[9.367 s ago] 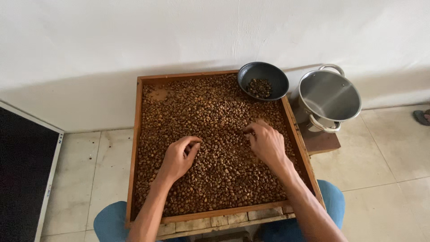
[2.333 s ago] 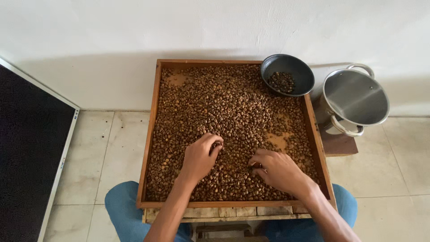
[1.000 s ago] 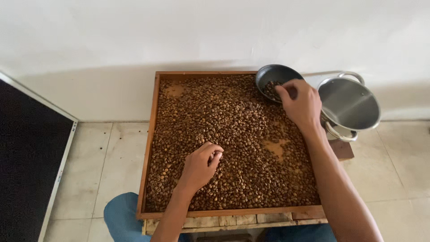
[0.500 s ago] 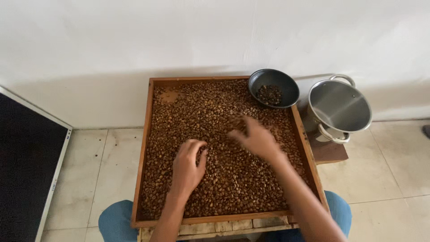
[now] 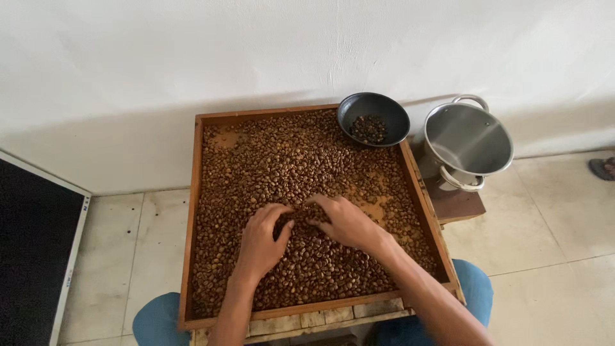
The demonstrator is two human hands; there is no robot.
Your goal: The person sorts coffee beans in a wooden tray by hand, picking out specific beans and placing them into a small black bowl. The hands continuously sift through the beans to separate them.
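The right hand (image 5: 346, 221) has come back from the bowl (image 5: 373, 119) to meet the left hand (image 5: 261, 240) on the beans (image 5: 288, 166); both lie palm-down, fingers loosely curled, nothing visibly held.

A flat monitor (image 5: 32, 256) leaned at the left edge on the floor: dark blank screen, pale grey frame.

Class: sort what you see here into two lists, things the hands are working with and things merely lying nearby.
In use: left hand, right hand, beans, tray, dark bowl holding a few beans.

Lying about: steel pot, black panel, sandal.
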